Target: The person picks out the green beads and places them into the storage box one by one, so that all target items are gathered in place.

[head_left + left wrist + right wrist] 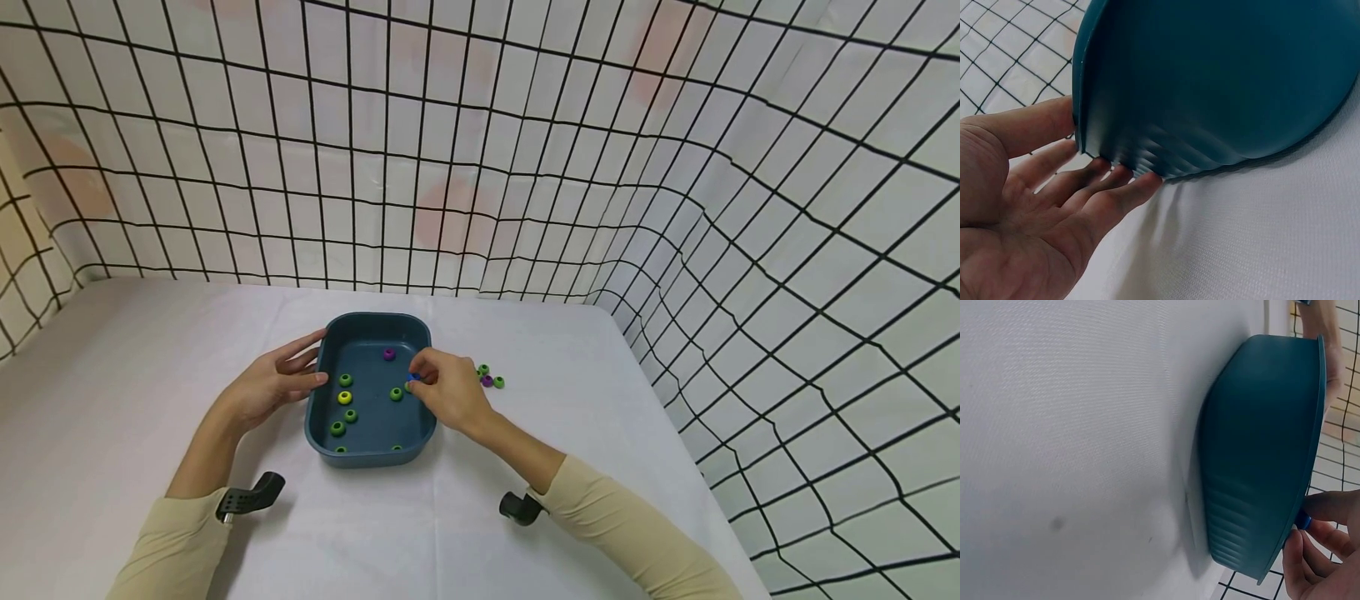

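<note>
The person's right hand (453,392) pinches a blue bead (413,377) between thumb and fingertips, held at the tray's right-hand rim; from here I can't tell which way the bead's hole points. The left hand (262,387) is spread fairly wide, thumb touching the rim and fingers resting along the outside of the left wall.

Between the hands sits the blue-green tray (367,460), flat on the white-covered table (600,400), open side up. Its long axis runs away from the person, one short end facing them and the other facing the black wire grid (367,167).

Inside, a purple bead (389,354) lies toward the far end, a yellow bead (344,402) near the left wall, with several green beads scattered about, two partly hidden by the near wall. Just beyond the right hand, outside the tray, another purple bead (487,382) lies among green ones. Pale sleeves (622,533) cover both forearms.
</note>
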`<control>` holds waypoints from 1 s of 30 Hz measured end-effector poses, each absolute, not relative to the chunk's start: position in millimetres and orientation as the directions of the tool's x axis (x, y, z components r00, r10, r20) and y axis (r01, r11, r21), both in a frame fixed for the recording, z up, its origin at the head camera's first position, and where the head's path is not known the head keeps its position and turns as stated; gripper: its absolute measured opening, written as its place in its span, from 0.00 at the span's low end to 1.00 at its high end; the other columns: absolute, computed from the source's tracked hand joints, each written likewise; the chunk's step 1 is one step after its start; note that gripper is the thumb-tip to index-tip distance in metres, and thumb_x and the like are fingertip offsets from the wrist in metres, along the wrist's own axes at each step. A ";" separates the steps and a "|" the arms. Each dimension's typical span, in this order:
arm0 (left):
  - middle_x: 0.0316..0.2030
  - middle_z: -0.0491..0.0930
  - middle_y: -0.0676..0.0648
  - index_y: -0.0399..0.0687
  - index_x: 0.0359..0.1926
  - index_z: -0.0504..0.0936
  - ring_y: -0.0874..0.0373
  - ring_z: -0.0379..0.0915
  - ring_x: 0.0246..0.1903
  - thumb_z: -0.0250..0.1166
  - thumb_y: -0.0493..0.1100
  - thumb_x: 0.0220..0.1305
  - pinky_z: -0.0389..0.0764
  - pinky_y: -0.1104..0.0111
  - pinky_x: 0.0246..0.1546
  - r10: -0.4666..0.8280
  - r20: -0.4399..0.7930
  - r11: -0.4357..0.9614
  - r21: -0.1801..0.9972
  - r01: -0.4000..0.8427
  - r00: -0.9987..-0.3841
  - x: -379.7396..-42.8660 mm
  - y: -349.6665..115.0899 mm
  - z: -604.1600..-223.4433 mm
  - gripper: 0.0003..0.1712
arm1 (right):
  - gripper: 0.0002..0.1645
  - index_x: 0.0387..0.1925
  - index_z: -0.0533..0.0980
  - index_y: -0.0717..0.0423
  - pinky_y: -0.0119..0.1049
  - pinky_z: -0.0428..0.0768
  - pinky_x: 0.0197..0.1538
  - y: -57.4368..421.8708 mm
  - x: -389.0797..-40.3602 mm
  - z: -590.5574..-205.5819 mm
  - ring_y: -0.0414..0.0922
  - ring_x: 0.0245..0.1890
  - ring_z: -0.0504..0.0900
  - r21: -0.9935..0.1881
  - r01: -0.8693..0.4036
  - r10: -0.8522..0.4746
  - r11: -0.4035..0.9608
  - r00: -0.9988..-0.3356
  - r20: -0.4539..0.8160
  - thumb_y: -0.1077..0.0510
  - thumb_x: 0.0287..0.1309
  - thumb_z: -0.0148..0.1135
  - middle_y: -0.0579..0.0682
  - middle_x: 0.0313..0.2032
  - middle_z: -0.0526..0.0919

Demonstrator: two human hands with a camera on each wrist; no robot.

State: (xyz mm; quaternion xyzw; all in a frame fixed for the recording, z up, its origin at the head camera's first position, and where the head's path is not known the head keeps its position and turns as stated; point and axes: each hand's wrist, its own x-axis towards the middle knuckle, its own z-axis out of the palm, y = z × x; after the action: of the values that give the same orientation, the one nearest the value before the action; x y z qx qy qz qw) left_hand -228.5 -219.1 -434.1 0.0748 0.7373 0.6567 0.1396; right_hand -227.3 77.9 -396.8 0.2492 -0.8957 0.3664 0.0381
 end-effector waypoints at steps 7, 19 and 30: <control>0.79 0.47 0.34 0.52 0.82 0.46 0.35 0.47 0.77 0.66 0.38 0.69 0.67 0.50 0.64 0.289 -0.109 0.130 0.989 -0.074 -0.951 -228.2 -218.8 -433.7 0.50 | 0.09 0.43 0.83 0.61 0.32 0.86 0.42 77.9 -226.8 -396.5 0.45 0.38 0.88 -0.636 -0.473 -0.418 0.610 -0.874 0.249 0.62 0.60 0.70 0.52 0.37 0.89; 0.79 0.48 0.35 0.52 0.82 0.47 0.36 0.49 0.76 0.65 0.37 0.69 0.70 0.53 0.62 0.286 -0.108 0.124 0.989 -0.075 -0.952 -228.0 -218.4 -433.8 0.49 | 0.11 0.43 0.82 0.62 0.33 0.86 0.44 78.3 -227.7 -398.2 0.45 0.39 0.88 -0.632 -0.481 -0.420 0.607 -0.870 0.259 0.61 0.60 0.70 0.52 0.37 0.89; 0.79 0.48 0.35 0.52 0.82 0.47 0.35 0.49 0.76 0.65 0.38 0.69 0.70 0.52 0.62 0.285 -0.107 0.126 0.989 -0.073 -0.953 -228.1 -218.6 -435.2 0.49 | 0.09 0.42 0.82 0.60 0.30 0.85 0.42 80.9 -229.0 -394.9 0.43 0.37 0.87 -0.661 -0.473 -0.410 0.583 -0.873 0.264 0.61 0.61 0.69 0.51 0.36 0.89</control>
State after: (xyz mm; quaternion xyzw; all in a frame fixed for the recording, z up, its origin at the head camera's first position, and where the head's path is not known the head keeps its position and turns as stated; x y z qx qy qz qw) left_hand -228.1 -218.6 -435.2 0.0717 0.7379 0.6571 0.1361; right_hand -229.0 80.9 -394.9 0.2485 -0.8886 0.3833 0.0414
